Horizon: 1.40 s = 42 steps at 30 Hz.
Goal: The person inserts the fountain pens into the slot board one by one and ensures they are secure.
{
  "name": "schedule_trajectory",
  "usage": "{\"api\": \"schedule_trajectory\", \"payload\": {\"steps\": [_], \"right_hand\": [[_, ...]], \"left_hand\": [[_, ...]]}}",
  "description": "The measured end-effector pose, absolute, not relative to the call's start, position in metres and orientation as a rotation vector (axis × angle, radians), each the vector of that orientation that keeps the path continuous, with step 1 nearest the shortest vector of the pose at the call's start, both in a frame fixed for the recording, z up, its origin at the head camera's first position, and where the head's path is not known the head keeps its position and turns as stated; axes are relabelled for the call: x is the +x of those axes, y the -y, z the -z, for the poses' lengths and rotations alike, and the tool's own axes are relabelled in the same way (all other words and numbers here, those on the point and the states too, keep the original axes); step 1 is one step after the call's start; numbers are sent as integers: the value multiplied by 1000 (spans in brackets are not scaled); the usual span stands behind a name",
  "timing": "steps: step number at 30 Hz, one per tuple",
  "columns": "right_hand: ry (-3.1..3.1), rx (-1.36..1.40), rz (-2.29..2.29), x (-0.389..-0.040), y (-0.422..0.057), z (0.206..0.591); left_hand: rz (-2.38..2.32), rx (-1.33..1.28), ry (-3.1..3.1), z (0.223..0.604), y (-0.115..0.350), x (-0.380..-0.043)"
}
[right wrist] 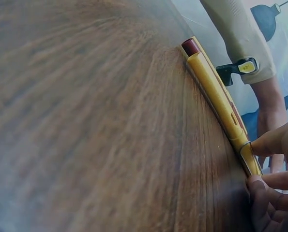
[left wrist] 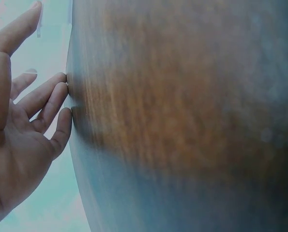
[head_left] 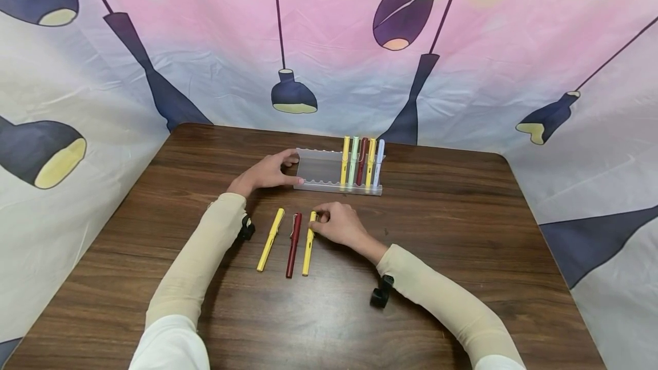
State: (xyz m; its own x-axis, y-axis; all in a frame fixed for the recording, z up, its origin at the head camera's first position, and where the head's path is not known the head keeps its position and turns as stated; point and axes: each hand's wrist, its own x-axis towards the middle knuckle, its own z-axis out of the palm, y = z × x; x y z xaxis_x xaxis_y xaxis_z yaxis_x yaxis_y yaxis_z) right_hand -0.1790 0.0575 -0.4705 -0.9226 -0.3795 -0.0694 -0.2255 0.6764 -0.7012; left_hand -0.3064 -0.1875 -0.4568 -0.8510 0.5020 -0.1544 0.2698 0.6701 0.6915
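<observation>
My left hand (head_left: pixel 268 172) holds the left end of a clear plastic pen rack (head_left: pixel 319 167), thumb at the front corner and fingers toward the back. In the left wrist view its other fingers (left wrist: pixel 61 128) rest loosely bent at the tabletop. A yellow pen (head_left: pixel 308 253) lies on the table, its capped end between the thumb and fingers of my right hand (head_left: pixel 339 223). In the right wrist view the fingertips meet at the clip end of this pen (right wrist: pixel 214 94). Left of it lie a dark red pen (head_left: pixel 293 250) and another yellow pen (head_left: pixel 269 244).
Several pens stand side by side at the rack's right end: yellow pens (head_left: pixel 345 161), a light green one (head_left: pixel 353 164), a dark red one (head_left: pixel 362 164) and a pale blue one (head_left: pixel 378 164). The brown wooden table (head_left: pixel 437 204) backs onto a patterned cloth (head_left: pixel 339 44).
</observation>
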Motion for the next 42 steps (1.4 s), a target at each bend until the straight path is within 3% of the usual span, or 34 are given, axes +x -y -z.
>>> {"api": "schedule_trajectory", "payload": {"steps": [42], "right_hand": [[-2616,-454,1251,-182,-55,459]], "left_hand": [[-970,605,-2558,458,187,-307]]}}
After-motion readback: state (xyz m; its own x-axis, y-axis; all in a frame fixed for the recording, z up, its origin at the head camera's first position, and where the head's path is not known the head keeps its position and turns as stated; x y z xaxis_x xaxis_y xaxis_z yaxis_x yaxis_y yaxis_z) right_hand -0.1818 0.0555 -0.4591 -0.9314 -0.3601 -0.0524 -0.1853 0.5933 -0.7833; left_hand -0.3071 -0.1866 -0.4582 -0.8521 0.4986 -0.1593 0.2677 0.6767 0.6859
